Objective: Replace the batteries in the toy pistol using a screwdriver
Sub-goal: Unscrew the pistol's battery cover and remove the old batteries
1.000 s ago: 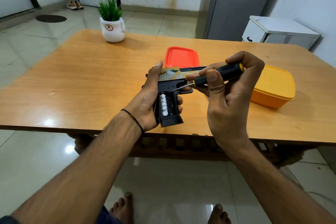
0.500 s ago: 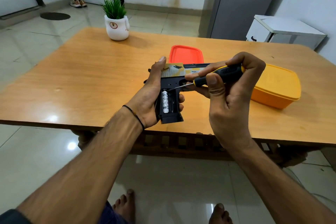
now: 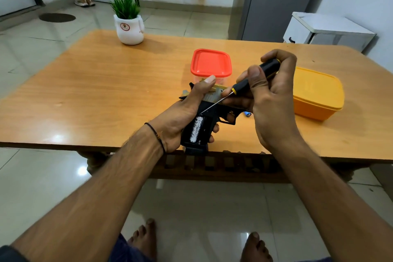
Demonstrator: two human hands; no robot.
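Observation:
My left hand (image 3: 180,112) grips the black and gold toy pistol (image 3: 209,112) by its handle, above the near edge of the wooden table (image 3: 106,91). The handle's battery bay lies open toward me, and a white battery (image 3: 196,128) sits inside it. My right hand (image 3: 266,95) holds a black and yellow screwdriver (image 3: 249,82) by its handle. The thin metal shaft slants down to the left, its tip at the top end of the battery, beside my left thumb's base. A small blue object (image 3: 247,114) lies on the table behind the trigger guard.
A clear box with a red lid (image 3: 210,62) stands just behind the pistol. An orange lidded box (image 3: 316,93) sits to the right. A white pot with a green plant (image 3: 128,27) is at the far left edge. My bare feet show under the table.
My right hand has tilted the screwdriver steeper and moved its tip left, from near the trigger area to the top of the battery bay. My left hand keeps its hold on the pistol.

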